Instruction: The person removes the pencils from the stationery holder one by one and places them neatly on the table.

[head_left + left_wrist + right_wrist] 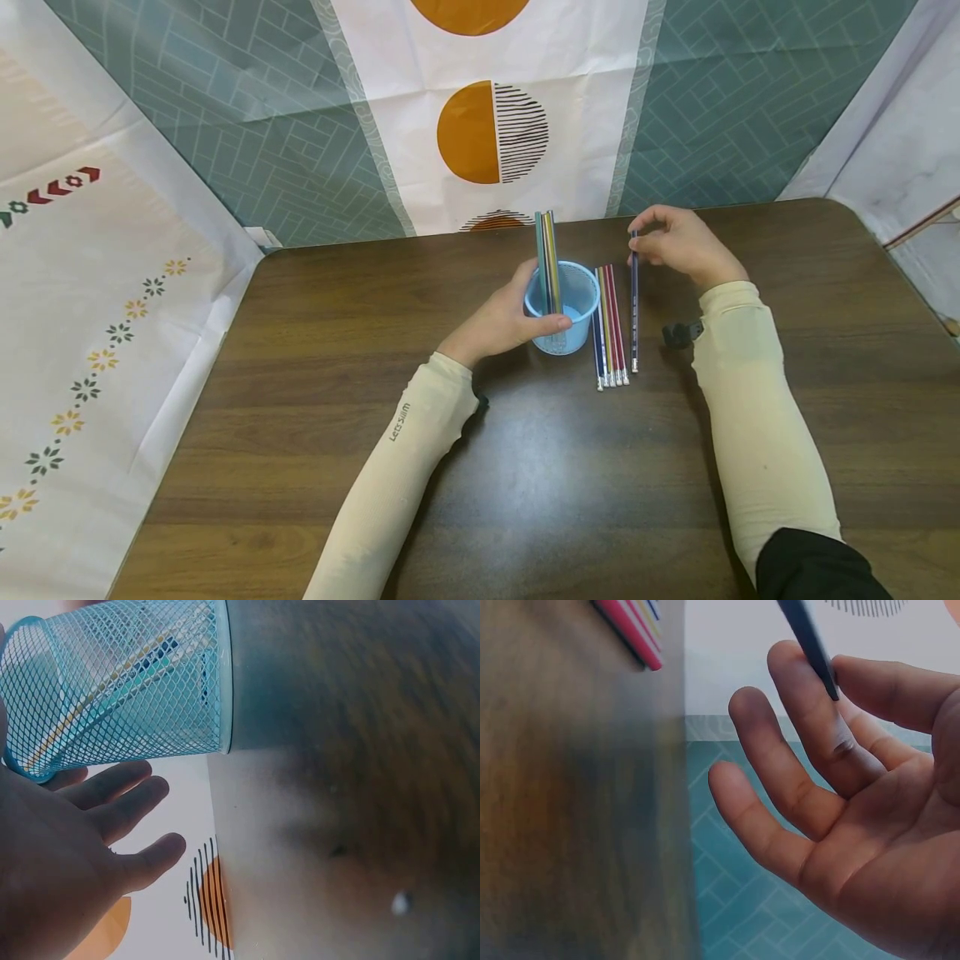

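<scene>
My left hand (498, 321) grips a light blue mesh pencil cup (580, 287) at its left side, the thumb across the near side. Several pencils (548, 250) stand in the cup, leaning toward the hand; their lower parts show through the mesh (187, 705) in the left wrist view. Thumb and index finger of my right hand (686, 246) pinch the far end of a dark blue pencil (634, 304), its eraser end toward me. In the right wrist view, the other fingers (780, 772) are spread apart. A row of pencils (611, 321) lies between cup and pinched pencil.
The brown wooden table (315, 417) ends just beyond the cup and right hand, where a patterned cloth (285, 142) hangs. White cloth (150, 350) hangs along the left side. A dark wrist mount (678, 335) sticks out beside the right sleeve.
</scene>
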Tool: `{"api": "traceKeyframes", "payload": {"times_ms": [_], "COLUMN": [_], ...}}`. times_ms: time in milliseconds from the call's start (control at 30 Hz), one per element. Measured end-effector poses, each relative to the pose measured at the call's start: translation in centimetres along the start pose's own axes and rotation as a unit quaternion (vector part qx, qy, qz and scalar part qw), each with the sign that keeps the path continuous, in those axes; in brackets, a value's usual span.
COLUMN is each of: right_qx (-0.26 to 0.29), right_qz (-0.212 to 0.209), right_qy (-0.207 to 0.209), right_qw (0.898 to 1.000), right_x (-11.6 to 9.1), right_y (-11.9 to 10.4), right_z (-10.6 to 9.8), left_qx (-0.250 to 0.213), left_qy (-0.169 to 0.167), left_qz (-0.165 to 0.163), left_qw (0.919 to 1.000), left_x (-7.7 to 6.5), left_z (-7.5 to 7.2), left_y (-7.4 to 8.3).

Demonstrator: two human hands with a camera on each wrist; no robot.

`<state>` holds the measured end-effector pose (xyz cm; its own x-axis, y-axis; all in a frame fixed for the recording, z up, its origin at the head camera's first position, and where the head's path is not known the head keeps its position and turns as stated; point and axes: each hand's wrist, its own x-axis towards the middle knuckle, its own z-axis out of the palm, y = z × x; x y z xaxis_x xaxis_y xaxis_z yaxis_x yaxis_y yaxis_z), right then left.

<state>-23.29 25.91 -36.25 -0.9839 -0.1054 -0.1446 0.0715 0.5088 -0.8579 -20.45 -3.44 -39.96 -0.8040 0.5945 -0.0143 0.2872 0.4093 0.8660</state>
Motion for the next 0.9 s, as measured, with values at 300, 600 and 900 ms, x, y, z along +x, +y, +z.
{"api": "traceKeyframes", "payload": {"times_ms": [300,600,900], "right_qx": [-0.022,-0.038,-0.057], "right_qz": [0.007,0.007,0.009], "right_qy": [-0.006,-0.019,0.001], "right_qw": [1.000,0.999,0.998], "right_x": [0.7,1.6,2.0], "right_y": [1.3,2.2,2.3], "right_z": [0.6,1.2,2.0], "left_qx": [0.007,0.015,0.007], "left_qy": [0.000,-0.002,-0.003], "left_qz": [-0.006,-0.011,-0.014], "left_qw": [1.0000,0.9998,0.9999], "left_x": [-0.3,-0.3,-0.2], "left_z": [-0.1,-0.1,-0.1], "left_y": [0.2,0.3,0.4]}}
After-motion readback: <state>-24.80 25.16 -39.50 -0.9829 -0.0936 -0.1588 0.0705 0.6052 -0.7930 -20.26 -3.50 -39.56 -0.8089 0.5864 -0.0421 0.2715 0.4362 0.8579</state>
